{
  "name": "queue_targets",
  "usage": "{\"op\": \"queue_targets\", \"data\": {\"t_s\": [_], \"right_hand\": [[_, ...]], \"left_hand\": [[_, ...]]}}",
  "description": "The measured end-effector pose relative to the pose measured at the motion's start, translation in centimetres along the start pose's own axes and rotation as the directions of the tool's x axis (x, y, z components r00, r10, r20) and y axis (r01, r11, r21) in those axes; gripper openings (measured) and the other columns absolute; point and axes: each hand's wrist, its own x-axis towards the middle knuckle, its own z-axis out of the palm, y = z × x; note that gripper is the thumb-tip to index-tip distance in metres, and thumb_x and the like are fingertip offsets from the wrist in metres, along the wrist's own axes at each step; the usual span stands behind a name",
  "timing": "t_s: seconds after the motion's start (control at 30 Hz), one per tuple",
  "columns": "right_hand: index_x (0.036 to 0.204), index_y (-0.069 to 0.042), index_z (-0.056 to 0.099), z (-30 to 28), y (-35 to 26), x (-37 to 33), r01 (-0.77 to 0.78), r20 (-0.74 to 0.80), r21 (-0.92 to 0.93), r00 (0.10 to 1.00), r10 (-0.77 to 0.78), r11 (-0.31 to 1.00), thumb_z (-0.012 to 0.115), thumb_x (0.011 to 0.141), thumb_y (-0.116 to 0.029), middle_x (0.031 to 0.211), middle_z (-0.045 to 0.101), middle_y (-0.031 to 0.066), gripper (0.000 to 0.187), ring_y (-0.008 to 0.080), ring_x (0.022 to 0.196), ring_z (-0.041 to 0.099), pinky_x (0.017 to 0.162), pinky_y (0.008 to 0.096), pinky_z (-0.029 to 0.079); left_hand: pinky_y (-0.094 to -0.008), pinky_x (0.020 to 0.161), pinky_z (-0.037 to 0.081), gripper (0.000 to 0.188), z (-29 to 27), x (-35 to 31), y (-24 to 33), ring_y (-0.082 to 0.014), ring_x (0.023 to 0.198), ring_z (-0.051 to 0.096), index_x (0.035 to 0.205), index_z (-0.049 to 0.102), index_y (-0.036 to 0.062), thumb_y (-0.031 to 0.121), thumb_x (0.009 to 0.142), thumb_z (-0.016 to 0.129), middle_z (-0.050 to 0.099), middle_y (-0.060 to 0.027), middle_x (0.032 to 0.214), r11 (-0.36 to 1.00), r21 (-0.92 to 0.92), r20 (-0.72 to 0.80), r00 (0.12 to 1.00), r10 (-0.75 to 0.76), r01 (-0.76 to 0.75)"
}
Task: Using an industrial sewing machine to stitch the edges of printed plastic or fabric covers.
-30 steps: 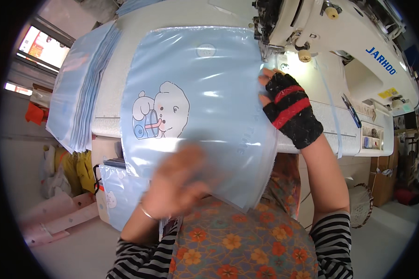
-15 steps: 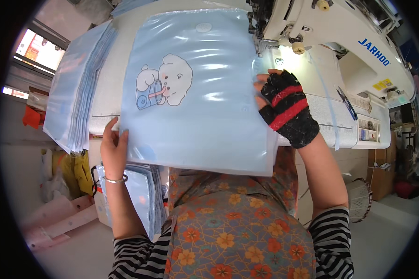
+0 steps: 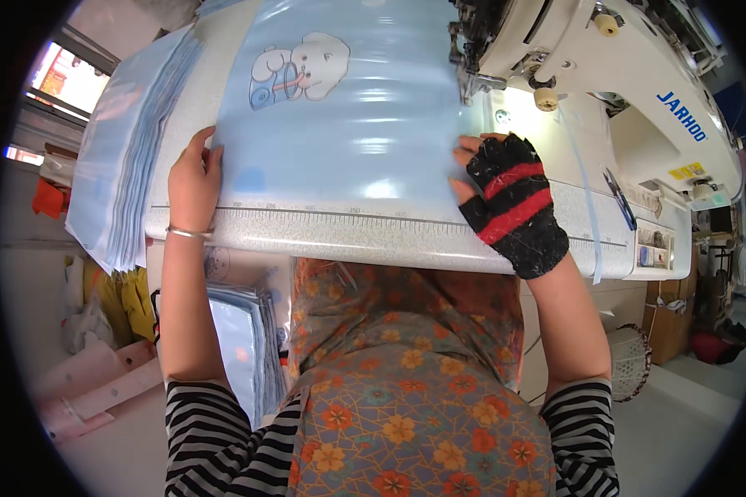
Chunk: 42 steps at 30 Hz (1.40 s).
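Observation:
A light-blue glossy plastic sheet point(image 3: 340, 157), printed with a white cartoon dog point(image 3: 319, 70), lies on the sewing machine table point(image 3: 323, 236). Its right edge runs beside the sewing machine's presser foot point(image 3: 472, 87). My left hand point(image 3: 195, 182), bare and with a bangle at the wrist, rests at the sheet's left edge, thumb and fingers apart. On the right, in a black and red fingerless glove, my right hand point(image 3: 510, 199) has its fingertips stretched onto the sheet's right edge, just nearer to me than the presser foot. The fingers' undersides are hidden.
A stack of blue sheets point(image 3: 124, 157) overhangs the table at left; another stack point(image 3: 244, 340) sits below. The white sewing machine point(image 3: 638, 83) stands at right. Scissors point(image 3: 620, 199) and a small parts tray point(image 3: 655, 248) lie at the right end. A basket point(image 3: 630, 360) stands lower right.
The sheet has slid away from me, so its near edge now lies on the table and bares the ruler strip. My left hand has moved forward with it; my right hand has barely shifted.

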Motion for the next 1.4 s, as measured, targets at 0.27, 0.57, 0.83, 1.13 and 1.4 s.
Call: {"op": "queue_targets", "data": {"t_s": [0.27,0.57,0.83,1.13,1.4], "right_hand": [[0.109,0.0,0.063,-0.1,0.2,0.3,-0.021,0.045,-0.021,0.999,0.022,1.0,0.069,0.077,-0.023,0.117,0.062,0.0146,0.04,0.0345,0.105,0.056,0.093,0.0479,0.044],[0.123,0.001,0.058,1.0,0.5,0.8,-0.101,0.136,-0.072,0.985,0.11,0.992,0.068,0.08,-0.03,0.131,0.054,0.0187,0.054,0.0372,0.117,0.052,0.101,0.047,0.04],[0.122,-0.005,0.058,0.9,0.6,0.4,-0.104,0.127,-0.056,0.986,0.111,0.993,0.069,0.079,-0.027,0.134,0.053,0.0153,0.05,0.0373,0.125,0.048,0.105,0.0482,0.037],[0.106,-0.004,0.063,0.3,0.2,0.2,-0.05,-0.014,0.07,0.999,0.051,0.996,0.072,0.076,-0.013,0.117,0.063,0.0138,0.033,0.0347,0.111,0.057,0.095,0.0457,0.046],[0.111,-0.004,0.063,1.2,-0.1,-0.1,-0.011,0.013,0.135,1.0,0.009,0.991,0.067,0.079,-0.016,0.118,0.061,0.0154,0.034,0.0337,0.108,0.057,0.095,0.0453,0.045]], "left_hand": [[-0.04,0.069,0.051,0.03,2.4,5.0,0.4,-0.0332,0.077,0.065,0.12,0.061,0.0111,0.014,0.09,0.061,0.067,-0.0171,0.089,0.991,0.116,-0.019,0.998,0.066,-0.063],[-0.0413,0.077,0.052,0.028,4.3,9.7,0.8,-0.0334,0.089,0.066,0.12,0.061,0.0124,0.018,0.093,0.056,0.068,-0.0143,0.103,0.97,0.232,-0.025,0.996,0.084,-0.076],[-0.0362,0.092,0.05,0.033,2.9,7.2,-2.8,-0.0315,0.105,0.063,0.116,0.063,0.0052,-0.005,0.087,0.052,0.062,-0.0136,0.123,0.91,-0.147,-0.048,0.921,0.386,-0.389],[-0.0334,0.101,0.044,0.039,0.9,3.8,-1.5,-0.0294,0.116,0.058,0.115,0.065,0.0026,-0.012,0.081,0.051,0.064,-0.0125,0.122,0.941,-0.164,0.061,0.949,0.31,-0.297],[-0.0443,0.086,0.05,0.021,-5.5,-4.7,3.8,-0.0328,0.098,0.063,0.096,0.066,-0.0022,-0.001,0.079,0.053,0.07,-0.0135,0.102,0.795,0.098,-0.208,0.769,0.605,-0.599]]}}
